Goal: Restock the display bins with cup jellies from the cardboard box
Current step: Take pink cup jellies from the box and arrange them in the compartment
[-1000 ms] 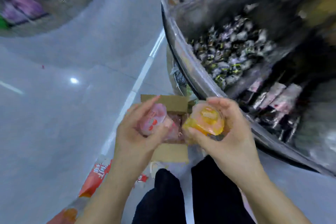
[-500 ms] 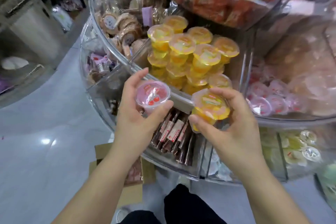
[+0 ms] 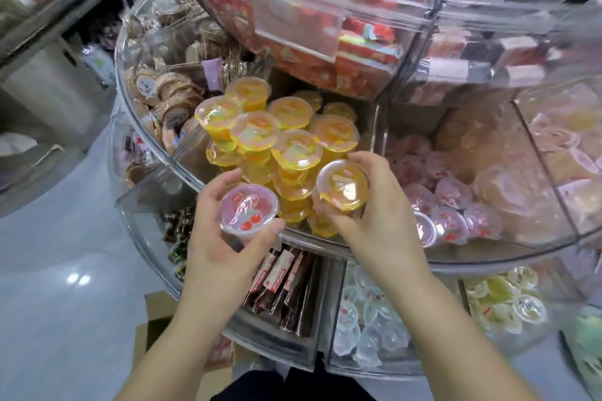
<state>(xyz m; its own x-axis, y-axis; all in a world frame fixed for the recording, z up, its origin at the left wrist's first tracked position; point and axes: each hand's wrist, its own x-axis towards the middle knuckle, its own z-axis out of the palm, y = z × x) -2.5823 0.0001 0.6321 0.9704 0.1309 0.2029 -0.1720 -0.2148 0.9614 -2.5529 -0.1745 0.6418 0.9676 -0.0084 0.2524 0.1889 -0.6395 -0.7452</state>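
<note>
Pink cherry jelly cup [image 3: 249, 210] sits in the left hand [image 3: 224, 238], thumb and fingers curled round its rim, just in front of the clear bin wall [image 3: 182, 169]. Right hand [image 3: 378, 215] grips an orange jelly cup [image 3: 342, 185] the same way, holding it over the front edge of the stacked orange cups [image 3: 280, 140] in the middle bin. Beside these, to the right, a neighbouring compartment holds pink cups [image 3: 452, 215]. Wrapped round biscuits [image 3: 169, 98] fill the compartment to the left; red packets [image 3: 325, 42] fill the tier above. Below, dark stick packets [image 3: 283, 283] and clear jellies [image 3: 368, 329] lie in lower bins. Cardboard box [image 3: 156, 319] stands on the floor, partly hidden behind the left forearm.
</note>
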